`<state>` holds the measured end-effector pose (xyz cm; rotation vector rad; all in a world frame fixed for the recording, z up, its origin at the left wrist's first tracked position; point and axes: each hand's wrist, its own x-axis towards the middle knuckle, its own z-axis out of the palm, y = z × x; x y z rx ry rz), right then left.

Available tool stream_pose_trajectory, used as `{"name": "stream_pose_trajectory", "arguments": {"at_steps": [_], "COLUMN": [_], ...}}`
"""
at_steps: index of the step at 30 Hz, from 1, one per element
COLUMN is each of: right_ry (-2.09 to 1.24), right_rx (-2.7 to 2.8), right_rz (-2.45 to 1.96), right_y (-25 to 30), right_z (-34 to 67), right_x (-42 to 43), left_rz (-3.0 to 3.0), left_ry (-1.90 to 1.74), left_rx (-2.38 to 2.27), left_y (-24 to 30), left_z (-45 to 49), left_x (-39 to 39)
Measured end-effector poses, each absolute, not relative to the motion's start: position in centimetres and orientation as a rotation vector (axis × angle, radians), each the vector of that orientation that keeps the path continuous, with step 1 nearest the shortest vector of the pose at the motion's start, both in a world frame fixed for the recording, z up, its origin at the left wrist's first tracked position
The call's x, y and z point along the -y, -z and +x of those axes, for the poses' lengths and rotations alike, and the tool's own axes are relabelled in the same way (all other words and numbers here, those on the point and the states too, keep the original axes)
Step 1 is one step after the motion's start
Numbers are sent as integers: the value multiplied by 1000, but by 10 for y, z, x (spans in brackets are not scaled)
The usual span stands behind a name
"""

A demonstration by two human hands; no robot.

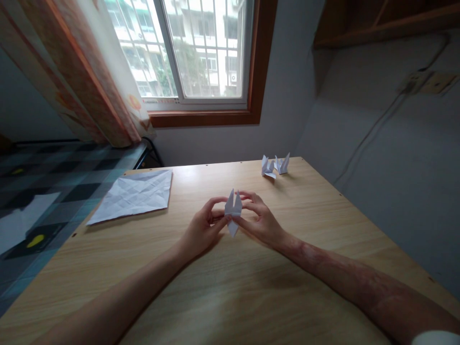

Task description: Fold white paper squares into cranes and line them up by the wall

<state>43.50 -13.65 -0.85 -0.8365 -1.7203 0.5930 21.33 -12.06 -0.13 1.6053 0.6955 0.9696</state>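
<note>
A small piece of folded white paper [233, 211] with two upright points and one point hanging down is held over the middle of the table. My left hand [208, 221] pinches its left side, thumb at the front near the fold. From the right, my right hand [261, 218] pinches it in the same way, its fingers curled around the side and back. The fingertips behind the paper are partly hidden.
The wooden table [201, 297] stands below a window [212, 52]. Two folded paper figures [268, 167] sit at its back right. A creased white sheet [136, 195] lies at the left. Beyond the left edge is a checked bed cover [72, 167] with more paper [21, 223].
</note>
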Motion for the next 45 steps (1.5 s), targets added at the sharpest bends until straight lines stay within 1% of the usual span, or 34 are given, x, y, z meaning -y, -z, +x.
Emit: {"name": "stream_pose_trajectory", "arguments": {"at_steps": [4,8,12,16,22,25,29,45], "right_ry": [-612,-628,-741,-884,-1042,-1141,-1158,-1165], "right_rx": [1721,1708,1653,1611,1501,1341,1237,1173], "right_rz": [-902,-927,-921,-902,-761,-669,-664,-652], "right_y": [9,7,8,11,16,17,16,13], "right_z": [434,434,435,435,437,438,437,439], "right_x": [138,140,140,139,137,133,128,130], "left_rz": [1702,1921,2084,2005,1548,1462,1415,1385], "left_ry": [-1001,-1039,-1099,-1079,-846,-717,-608,-542], "left_rx": [-740,-907,-895,-819,-719,-714,-705,-711], "left_y": [2,-5,-12,-13,-6,-5,-3,-7], "left_z": [214,213,211,209,207,204,201,203], "left_x": [122,124,122,120,117,114,111,115]}}
